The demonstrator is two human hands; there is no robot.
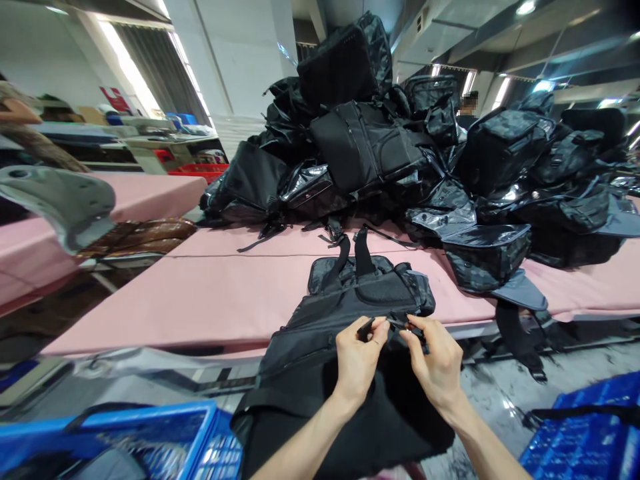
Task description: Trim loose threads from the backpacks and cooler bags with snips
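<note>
A black backpack [300, 360] lies in front of me, its far end on the pink table and its near end hanging towards my lap. Above its middle, my left hand [356, 367] pinches a black strap [367, 329] between thumb and fingers. Close by on the right, my right hand [439, 363] is closed on the same dark webbing, at a small black buckle [397, 323] whose details are partly covered by my fingers. Two shoulder straps [364, 253] stretch away from the pack across the table.
A tall heap of black backpacks [370, 143] covers the back of the pink table [200, 300]. More camouflage bags [493, 263] lie at the right. Blue crates [210, 427] stand low on the left, with blue plastic containers [590, 427] on the right. A grey chair [65, 200] is at left.
</note>
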